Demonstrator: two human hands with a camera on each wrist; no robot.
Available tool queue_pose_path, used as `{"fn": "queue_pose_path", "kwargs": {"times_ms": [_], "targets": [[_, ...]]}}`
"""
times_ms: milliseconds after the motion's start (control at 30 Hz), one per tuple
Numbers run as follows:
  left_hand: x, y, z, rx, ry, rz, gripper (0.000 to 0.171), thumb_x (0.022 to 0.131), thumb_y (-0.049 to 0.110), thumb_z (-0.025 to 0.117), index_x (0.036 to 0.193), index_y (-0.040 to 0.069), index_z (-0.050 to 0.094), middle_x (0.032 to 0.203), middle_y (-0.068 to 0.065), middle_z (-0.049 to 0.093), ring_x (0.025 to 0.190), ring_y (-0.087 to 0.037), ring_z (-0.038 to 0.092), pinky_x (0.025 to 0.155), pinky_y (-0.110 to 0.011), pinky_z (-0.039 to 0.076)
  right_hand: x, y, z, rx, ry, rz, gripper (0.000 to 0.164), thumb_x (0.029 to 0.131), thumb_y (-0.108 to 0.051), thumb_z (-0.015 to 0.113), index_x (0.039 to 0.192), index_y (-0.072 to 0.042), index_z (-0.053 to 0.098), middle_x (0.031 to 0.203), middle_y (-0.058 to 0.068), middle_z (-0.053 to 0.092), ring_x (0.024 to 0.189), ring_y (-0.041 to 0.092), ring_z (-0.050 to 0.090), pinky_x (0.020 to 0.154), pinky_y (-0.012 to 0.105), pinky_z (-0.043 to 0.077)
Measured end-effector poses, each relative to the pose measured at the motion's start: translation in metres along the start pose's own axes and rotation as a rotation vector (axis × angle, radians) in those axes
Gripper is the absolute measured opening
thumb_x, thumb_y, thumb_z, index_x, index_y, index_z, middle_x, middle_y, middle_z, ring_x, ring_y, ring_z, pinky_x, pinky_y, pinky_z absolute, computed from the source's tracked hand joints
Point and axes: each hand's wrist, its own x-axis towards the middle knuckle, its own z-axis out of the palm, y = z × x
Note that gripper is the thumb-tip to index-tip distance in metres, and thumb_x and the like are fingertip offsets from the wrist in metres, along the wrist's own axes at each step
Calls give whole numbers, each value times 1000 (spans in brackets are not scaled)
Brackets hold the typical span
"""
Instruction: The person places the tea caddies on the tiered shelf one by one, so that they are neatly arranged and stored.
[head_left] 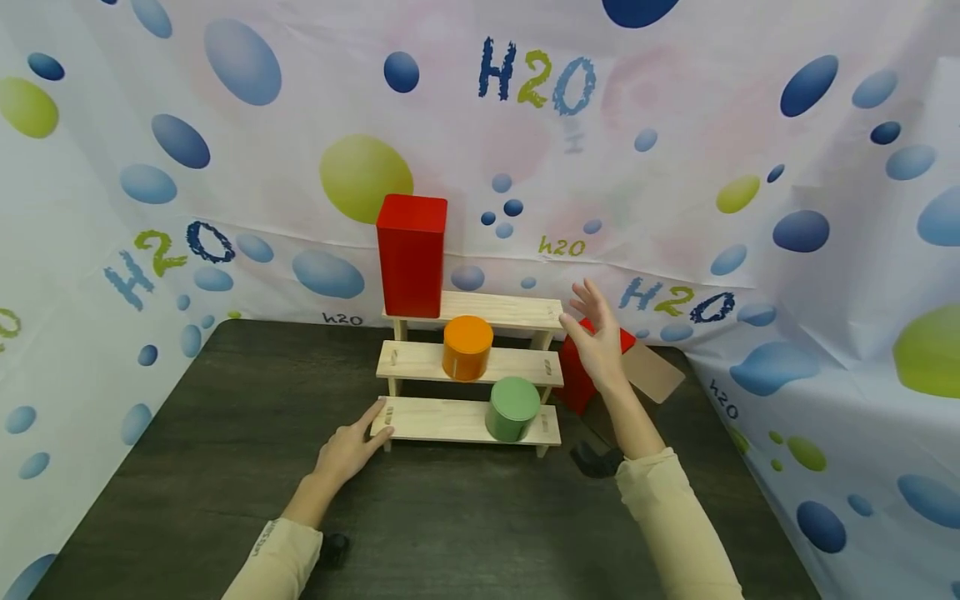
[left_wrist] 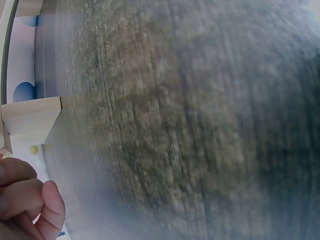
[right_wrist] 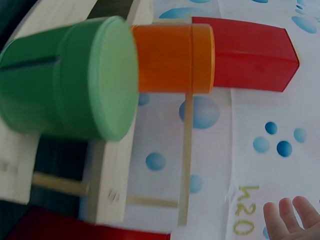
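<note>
A three-tier wooden stand (head_left: 435,418) is set on the dark table against the printed curtain. My left hand (head_left: 347,450) grips the left end of its lowest tier, with the thumb at the front edge; in the left wrist view the fingers (left_wrist: 22,192) look curled. My right hand (head_left: 597,346) is raised beside the right end of the top tier, fingers spread, holding nothing. A tall red box (head_left: 411,258) stands at the left of the top tier. An orange round canister (head_left: 467,350) is on the middle tier, and a green one (head_left: 513,410) sits right of centre on the lowest.
Right of the stand, partly hidden by my right arm, lies another red box (head_left: 576,379) with a tan flat piece (head_left: 652,372) beside it. A white curtain (head_left: 465,150) with blue and green spots hangs behind and along the sides of the dark table (head_left: 225,467).
</note>
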Motion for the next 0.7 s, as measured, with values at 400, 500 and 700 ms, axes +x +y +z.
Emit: {"fn": "queue_pose_path", "kwargs": {"times_ms": [400,500,700], "targets": [[-2,1,-2,-6,-16,1,68,90,54,45,146,22,24,53,-4,39,43,-11,22,39,-25,22,-36,4,-41,-115,97,63,62,89,-2,56,143,-2,25,142,15,35,126,34,35,100,51,29],[-2,1,-2,-7,-19,-4,68,90,54,45,146,22,24,54,-4,40,43,-11,23,39,-25,23,-43,8,-51,-163,130,74,63,88,-1,57,143,-2,26,141,18,36,125,34,36,100,50,30],[-1,1,-3,-3,-26,-11,69,90,54,45,146,22,23,55,-5,41,44,-11,24,40,-26,23,-60,-4,-63,-216,207,91,58,86,8,56,138,5,30,136,23,40,121,32,39,99,49,31]]}}
